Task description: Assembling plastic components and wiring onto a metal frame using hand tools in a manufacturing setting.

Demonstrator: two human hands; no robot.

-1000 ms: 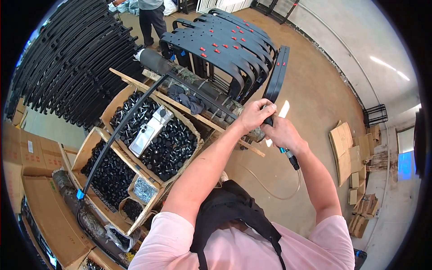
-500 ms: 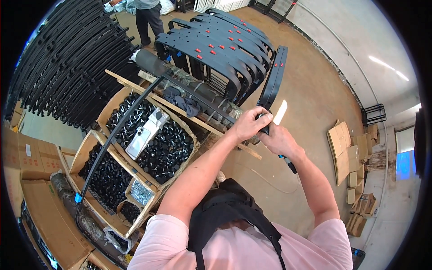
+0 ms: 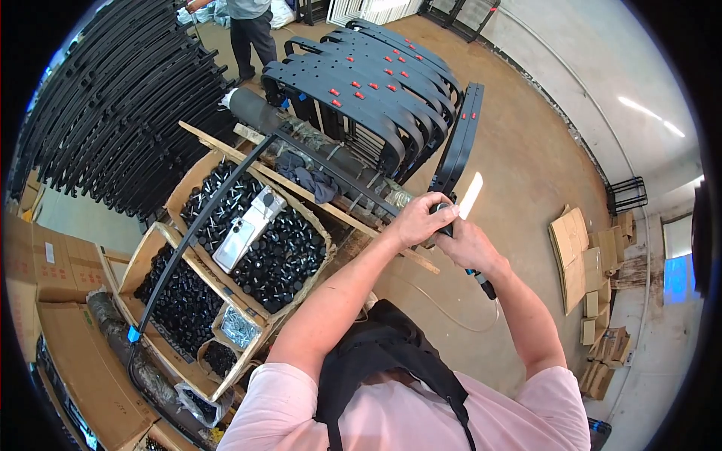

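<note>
A long black bent metal frame (image 3: 199, 225) runs from the boxes at left, over a padded rail, to my hands. My left hand (image 3: 417, 222) is closed, its thumb and fingers pinching a small black round-topped piece (image 3: 444, 208) at the frame's near right end. Just beside it, touching, my right hand (image 3: 472, 248) curls round the same end from below; its fingertips are partly hidden. Below the right hand a black end piece (image 3: 486, 287) with a blue band sticks out. Whether it belongs to the frame I cannot tell.
Left of me, wooden-edged boxes (image 3: 218, 282) hold black-headed screws and small black parts; a silver phone (image 3: 244, 229) lies on the screws. Finished-looking black frames with red clips (image 3: 368, 86) stand ahead. More black frames (image 3: 113, 113) are stacked left. Flattened cardboard (image 3: 569, 259) leans at right. A person (image 3: 252, 37) stands far off.
My hands stay together at the frame's end with a slight shift of grip, and the left thumb now lies over the black piece. The whole view has moved a little.
</note>
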